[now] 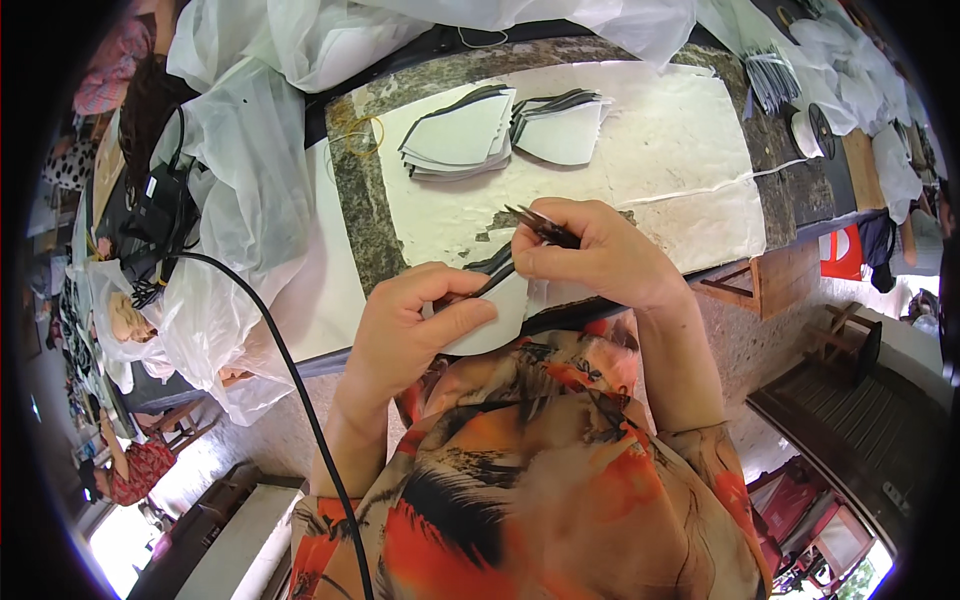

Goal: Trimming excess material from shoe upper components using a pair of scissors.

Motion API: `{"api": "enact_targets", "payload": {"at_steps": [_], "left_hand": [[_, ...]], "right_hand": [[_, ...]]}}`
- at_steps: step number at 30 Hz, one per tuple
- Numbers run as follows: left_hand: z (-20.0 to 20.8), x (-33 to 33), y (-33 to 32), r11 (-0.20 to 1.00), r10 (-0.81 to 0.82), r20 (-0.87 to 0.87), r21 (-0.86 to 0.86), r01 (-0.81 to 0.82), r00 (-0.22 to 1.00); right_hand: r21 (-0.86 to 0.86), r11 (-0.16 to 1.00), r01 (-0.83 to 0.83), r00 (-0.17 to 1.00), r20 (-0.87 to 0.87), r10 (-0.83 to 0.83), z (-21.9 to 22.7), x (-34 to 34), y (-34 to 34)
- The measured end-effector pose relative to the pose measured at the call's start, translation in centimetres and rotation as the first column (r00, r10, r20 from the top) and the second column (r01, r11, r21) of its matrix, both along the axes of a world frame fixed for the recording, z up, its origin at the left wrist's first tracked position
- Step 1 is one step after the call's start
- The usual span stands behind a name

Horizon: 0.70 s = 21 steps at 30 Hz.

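My left hand [405, 315] pinches a white, curved flat piece [497, 325] with a dark edge strip, thumb on top of its white face. It is held just above the table's front edge, close to my body. Closed round dark thread snips [545, 228], my right hand [595, 250] is right beside the upper corner of that piece. The two tips of the snips point up and to the left. My right fingers hide part of the piece's edge, so I cannot tell whether they touch it.
Two stacks of similar white pieces, a left stack [460, 140] and a right stack [565, 132], lie on a worn white sheet [680, 150]. Plastic bags [250, 180] crowd the left and back. A black cable [270, 320] crosses on the left. A thread spool [810, 132] stands at the right.
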<state>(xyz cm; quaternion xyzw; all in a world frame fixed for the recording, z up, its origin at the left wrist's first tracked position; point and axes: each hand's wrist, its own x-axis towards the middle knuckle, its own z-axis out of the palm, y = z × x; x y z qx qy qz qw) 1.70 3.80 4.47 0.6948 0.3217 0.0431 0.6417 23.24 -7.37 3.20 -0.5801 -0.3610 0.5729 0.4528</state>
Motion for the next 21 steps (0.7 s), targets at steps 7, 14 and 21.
{"api": "enact_targets", "payload": {"at_steps": [7, 14, 21], "left_hand": [[0.6, -0.7, 1.8, 0.969, -0.116, 0.048, -0.212, 0.123, 0.992], [0.7, 0.2, 1.9, 0.966, -0.094, -0.102, -0.252, 0.066, 0.990], [-0.2, -0.4, 1.9, 0.889, 0.104, -0.041, -0.445, -0.111, 0.994]], "right_hand": [[0.026, 1.000, -0.015, 1.000, 0.023, 0.015, 0.2, -1.5, -0.3], [0.327, 0.943, -0.065, 0.958, 0.285, -0.032, 0.3, -0.4, -0.4], [0.028, 0.938, -0.344, 0.522, 0.837, 0.166, 2.2, -1.2, -1.8]]}}
